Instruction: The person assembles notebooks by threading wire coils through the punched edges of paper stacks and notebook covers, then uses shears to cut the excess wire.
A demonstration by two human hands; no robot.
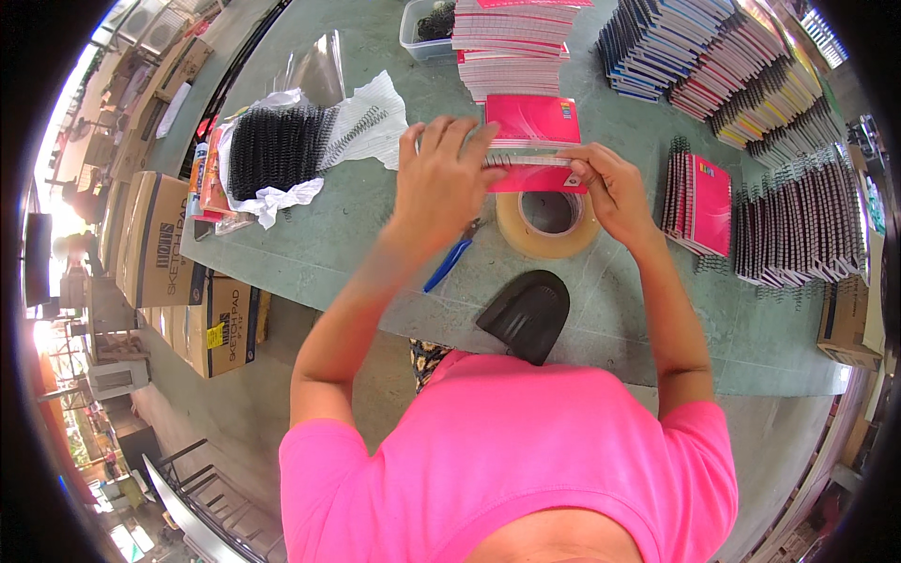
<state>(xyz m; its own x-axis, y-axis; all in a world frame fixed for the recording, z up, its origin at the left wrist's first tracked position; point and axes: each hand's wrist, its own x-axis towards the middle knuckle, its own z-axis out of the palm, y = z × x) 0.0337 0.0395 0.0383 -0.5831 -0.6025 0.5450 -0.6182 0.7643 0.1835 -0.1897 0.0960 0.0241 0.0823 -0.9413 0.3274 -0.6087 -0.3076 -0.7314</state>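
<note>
A pink-covered notebook (537, 177) is held at chest level, its white page edge facing away from me. A black spiral coil (497, 160) sits in the left part of that edge. My left hand (436, 178) is curled at the coil's outer end, its fingertips bent and slightly blurred. With thumb and fingers, my right hand (615, 192) pinches the notebook's right end. Just beyond lies a pile topped by another pink notebook (531, 116). Below the held notebook, a large roll of clear tape (516, 235) lies flat on the green table (375, 253).
Blue-handled pliers (449, 266) and a black curved object (530, 310) lie near the front edge. Many black coils (272, 155) rest on white wrapping at left. Coil-bound notebooks (798, 225) stand at right, beside pink ones (706, 206). Uncoiled stacks (511, 61) and a plastic tub (424, 42) are behind.
</note>
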